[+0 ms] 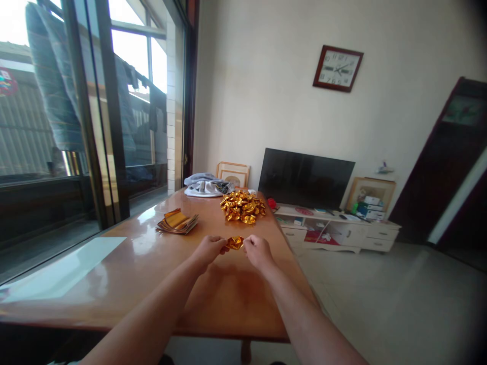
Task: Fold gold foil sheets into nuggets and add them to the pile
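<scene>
My left hand [207, 252] and my right hand [259, 252] hold a small crumpled piece of gold foil paper [235, 243] between them, pinching its two ends above the wooden table [228, 299]. Part of the piece is hidden by my fingers. Beyond my hands lies a heap of folded gold foil pieces [242, 207]. A stack of flat gold-backed paper sheets [177, 222] sits to the left of my left hand, out of reach of my fingers.
A grey-and-white cloth bundle [207, 185] lies at the table's far end, with a picture frame [233, 175] behind it. A glass sliding door [114, 116] runs along the left. A low white TV cabinet [337, 228] stands beyond the table's right edge.
</scene>
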Demonstrator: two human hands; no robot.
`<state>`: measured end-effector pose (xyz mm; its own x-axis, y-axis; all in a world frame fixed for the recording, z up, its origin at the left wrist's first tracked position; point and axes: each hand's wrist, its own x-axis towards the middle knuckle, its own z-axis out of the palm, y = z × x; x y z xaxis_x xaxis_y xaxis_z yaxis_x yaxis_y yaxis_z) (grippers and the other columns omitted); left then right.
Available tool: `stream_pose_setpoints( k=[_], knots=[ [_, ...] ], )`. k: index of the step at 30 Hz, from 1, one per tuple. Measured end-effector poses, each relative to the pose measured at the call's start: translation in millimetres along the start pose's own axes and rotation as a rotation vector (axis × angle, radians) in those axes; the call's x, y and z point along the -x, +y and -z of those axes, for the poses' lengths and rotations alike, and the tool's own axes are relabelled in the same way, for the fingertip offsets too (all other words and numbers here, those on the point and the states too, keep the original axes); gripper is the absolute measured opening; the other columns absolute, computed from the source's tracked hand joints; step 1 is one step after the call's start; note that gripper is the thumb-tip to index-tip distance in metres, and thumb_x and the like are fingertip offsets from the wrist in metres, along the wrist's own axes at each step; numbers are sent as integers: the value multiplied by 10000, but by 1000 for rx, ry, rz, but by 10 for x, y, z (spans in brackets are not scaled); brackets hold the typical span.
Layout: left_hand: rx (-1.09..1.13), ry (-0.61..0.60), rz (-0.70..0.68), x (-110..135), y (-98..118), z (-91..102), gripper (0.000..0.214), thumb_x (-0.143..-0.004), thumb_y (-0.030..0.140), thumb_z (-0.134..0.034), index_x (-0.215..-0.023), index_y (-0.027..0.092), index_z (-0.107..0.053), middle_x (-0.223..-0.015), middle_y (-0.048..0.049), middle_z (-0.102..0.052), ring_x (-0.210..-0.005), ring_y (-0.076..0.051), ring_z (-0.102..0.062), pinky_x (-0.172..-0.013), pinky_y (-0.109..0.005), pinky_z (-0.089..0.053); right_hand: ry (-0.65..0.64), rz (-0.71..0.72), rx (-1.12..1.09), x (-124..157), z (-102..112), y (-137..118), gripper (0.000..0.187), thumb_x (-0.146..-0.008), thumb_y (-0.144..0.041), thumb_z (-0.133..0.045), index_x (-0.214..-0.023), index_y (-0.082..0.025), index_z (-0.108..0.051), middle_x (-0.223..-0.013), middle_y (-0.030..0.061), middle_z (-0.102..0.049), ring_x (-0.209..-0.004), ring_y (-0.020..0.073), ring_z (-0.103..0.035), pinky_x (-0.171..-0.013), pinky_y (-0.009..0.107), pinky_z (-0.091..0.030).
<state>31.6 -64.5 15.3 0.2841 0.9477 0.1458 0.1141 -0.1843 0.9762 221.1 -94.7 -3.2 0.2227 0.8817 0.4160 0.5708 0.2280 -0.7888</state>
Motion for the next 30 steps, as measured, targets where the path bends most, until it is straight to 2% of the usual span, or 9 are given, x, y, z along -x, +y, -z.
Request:
stream_pose_setpoints(
  k=[8, 12, 17, 21, 25, 28, 30],
  knots=[
    [9, 58, -44, -383, -110, 9, 499, -798, 569, -631, -839, 94, -779, -752, -108, -727, -679, -181, -616, -649, -293, -461, -22, 8, 5, -379, -92, 113, 263, -842, -301, -519, -642, -184, -642, -582, -9, -640, -562, 137, -553, -510, 206, -345],
    [-31, 79, -55, -457, -249, -14, 518, -777, 614, -651, -771, 109, -766, -650, -56, -668, -628, -170, -564, -591, -272, -401, -7, -20, -8, -349, -179, 222, 291, -872, -314, -476, -659, -188, -628, -604, -2, -653, -566, 146, -558, -506, 214, -350],
    [-105, 99, -47, -487, -378, -12, 481, -790, 605, -655, -703, 137, -726, -619, -8, -614, -613, -154, -503, -575, -261, -340, -21, -57, -20, -272, -220, 300, 290, -877, -321, -468, -683, -192, -642, -624, 6, -664, -596, 163, -584, -523, 227, -372],
    [-206, 98, -51, -484, -405, 8, 480, -834, 598, -609, -749, 144, -739, -625, -4, -617, -629, -166, -519, -584, -262, -344, -73, -100, -58, -241, -214, 284, 267, -863, -319, -486, -733, -187, -677, -618, 9, -662, -602, 171, -599, -526, 236, -377],
    [-235, 51, -50, -465, -385, 5, 483, -866, 569, -574, -894, 133, -778, -772, -51, -731, -753, -225, -629, -666, -282, -430, -107, -176, -115, -213, -236, 286, 259, -856, -325, -499, -773, -170, -689, -607, 10, -649, -570, 163, -589, -504, 237, -373],
    [-185, 11, -47, -454, -378, -6, 415, -860, 475, -603, -1038, 146, -784, -977, -82, -784, -915, -270, -688, -807, -323, -489, -122, -238, -178, -198, -266, 311, 260, -856, -335, -503, -808, -164, -693, -605, 7, -636, -561, 160, -587, -489, 232, -374],
    [-162, 1, -46, -452, -384, -11, 369, -839, 397, -620, -1073, 163, -783, -1044, -81, -787, -964, -277, -701, -867, -342, -498, -127, -257, -215, -191, -278, 319, 256, -854, -338, -509, -812, -161, -689, -623, 9, -637, -569, 158, -592, -493, 230, -383]
  ],
)
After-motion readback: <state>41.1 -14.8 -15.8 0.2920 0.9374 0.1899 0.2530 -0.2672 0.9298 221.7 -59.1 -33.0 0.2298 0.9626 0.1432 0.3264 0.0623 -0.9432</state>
